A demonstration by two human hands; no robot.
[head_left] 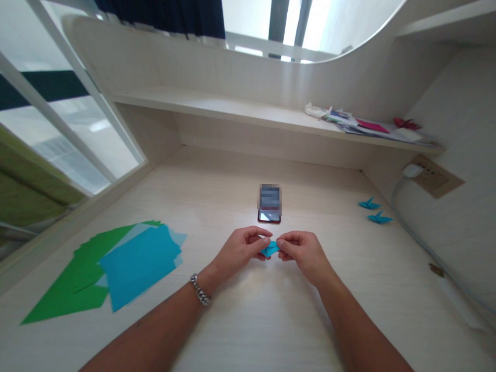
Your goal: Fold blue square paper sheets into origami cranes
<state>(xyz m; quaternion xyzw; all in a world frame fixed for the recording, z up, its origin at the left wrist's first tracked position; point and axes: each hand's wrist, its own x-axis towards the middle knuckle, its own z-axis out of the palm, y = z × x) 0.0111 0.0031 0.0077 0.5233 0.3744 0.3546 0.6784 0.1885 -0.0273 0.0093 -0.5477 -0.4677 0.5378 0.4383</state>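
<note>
A small piece of folded blue paper (270, 249) is held between my two hands, above the middle of the desk. My left hand (248, 244) pinches its left side between thumb and fingers; a chain bracelet circles that wrist. On the paper's right end, my right hand (302, 249) has its thumb and fingertips closed. Parts of the paper are hidden behind the fingers. Just beyond the hands lies a phone (269, 214), its screen partly blurred out. Two folded blue paper cranes (369, 203) rest at the right of the desk, one slightly nearer than the other.
Blue paper sheets (141, 266) overlap green sheets (65, 292) on the left of the desk (217, 330). A shelf (217, 106) at the back bears papers and a red folded piece (406, 123). A cable (411, 232) runs down from the wall socket (437, 178) at right.
</note>
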